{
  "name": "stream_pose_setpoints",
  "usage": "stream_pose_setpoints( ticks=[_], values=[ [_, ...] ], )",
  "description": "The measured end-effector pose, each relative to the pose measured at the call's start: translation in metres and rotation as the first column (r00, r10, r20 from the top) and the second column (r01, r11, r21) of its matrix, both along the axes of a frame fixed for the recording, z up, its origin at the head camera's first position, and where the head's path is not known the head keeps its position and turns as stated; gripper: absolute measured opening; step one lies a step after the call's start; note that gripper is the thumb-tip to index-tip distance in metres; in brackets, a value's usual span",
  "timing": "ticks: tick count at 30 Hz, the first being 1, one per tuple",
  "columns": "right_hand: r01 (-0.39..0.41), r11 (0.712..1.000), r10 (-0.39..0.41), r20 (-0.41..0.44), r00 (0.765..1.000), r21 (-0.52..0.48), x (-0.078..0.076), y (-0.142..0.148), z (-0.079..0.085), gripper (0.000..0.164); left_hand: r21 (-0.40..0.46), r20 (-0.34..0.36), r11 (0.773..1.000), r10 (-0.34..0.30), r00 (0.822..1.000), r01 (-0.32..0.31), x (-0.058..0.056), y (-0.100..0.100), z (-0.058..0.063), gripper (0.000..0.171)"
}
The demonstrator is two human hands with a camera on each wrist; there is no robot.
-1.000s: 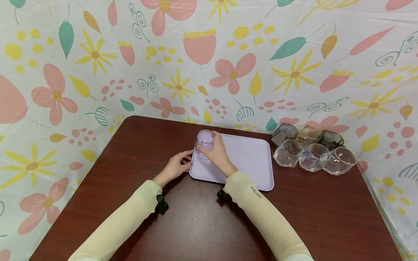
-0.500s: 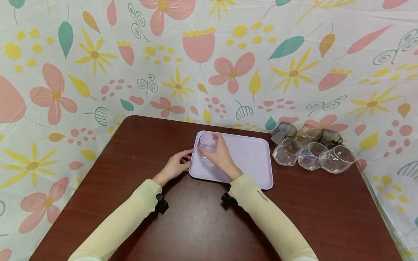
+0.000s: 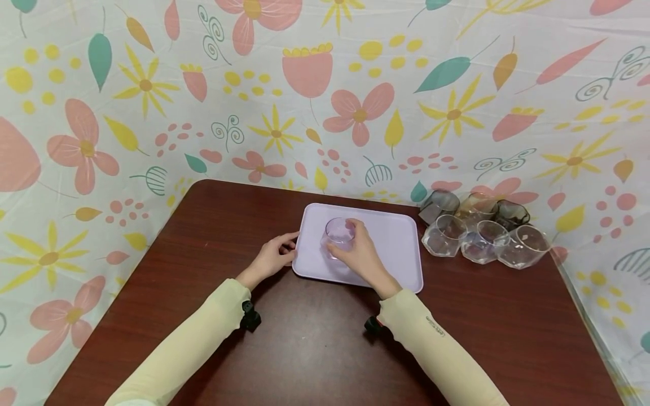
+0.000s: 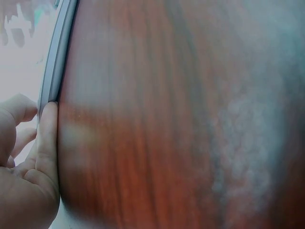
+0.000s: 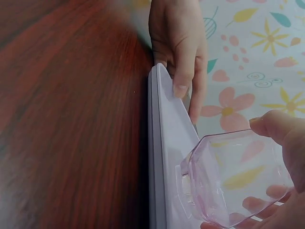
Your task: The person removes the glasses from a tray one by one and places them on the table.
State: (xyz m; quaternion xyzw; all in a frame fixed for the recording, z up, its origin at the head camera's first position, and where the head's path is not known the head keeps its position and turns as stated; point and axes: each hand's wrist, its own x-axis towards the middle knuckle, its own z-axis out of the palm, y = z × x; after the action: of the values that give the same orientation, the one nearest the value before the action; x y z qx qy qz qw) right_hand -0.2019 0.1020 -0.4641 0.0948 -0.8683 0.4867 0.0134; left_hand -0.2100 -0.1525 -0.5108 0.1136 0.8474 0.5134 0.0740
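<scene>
My right hand [image 3: 363, 254] holds a clear pinkish-purple drinking glass [image 3: 339, 234], thumb on the near side and fingers around the far side. It stands over the left-middle part of a lilac rectangular tray [image 3: 391, 237]. In the right wrist view the glass [image 5: 228, 186] shows an angular body, its base right at the tray's surface [image 5: 175, 119]. At the tray's left edge is my left hand [image 3: 271, 256], its thumb and fingertips touching the rim. The left wrist view shows a fingertip [image 4: 49, 112] against the tray's side [image 4: 55, 67].
To the right of the tray, several glasses stand in two rows: clear ones in front, such as a clear glass [image 3: 523, 247], and tinted ones behind, such as a grey glass [image 3: 439, 206]. A flower-print cloth [image 3: 304, 124] hangs behind the dark brown wooden table [image 3: 304, 338].
My right hand has moved the glass from the tray's left edge rightward and a little nearer, toward the tray's middle. The left hand stays at the tray's left edge.
</scene>
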Motion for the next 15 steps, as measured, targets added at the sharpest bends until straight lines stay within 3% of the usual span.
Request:
stream_pose_setpoints(
  ticks=[15],
  values=[
    [0.043,0.998,-0.043,-0.008,0.999,0.035,0.034,0.054,0.004,0.081,-0.027,0.013,1.000,-0.007,1.000,0.007,0.002,0.000,0.003,0.053]
  ],
)
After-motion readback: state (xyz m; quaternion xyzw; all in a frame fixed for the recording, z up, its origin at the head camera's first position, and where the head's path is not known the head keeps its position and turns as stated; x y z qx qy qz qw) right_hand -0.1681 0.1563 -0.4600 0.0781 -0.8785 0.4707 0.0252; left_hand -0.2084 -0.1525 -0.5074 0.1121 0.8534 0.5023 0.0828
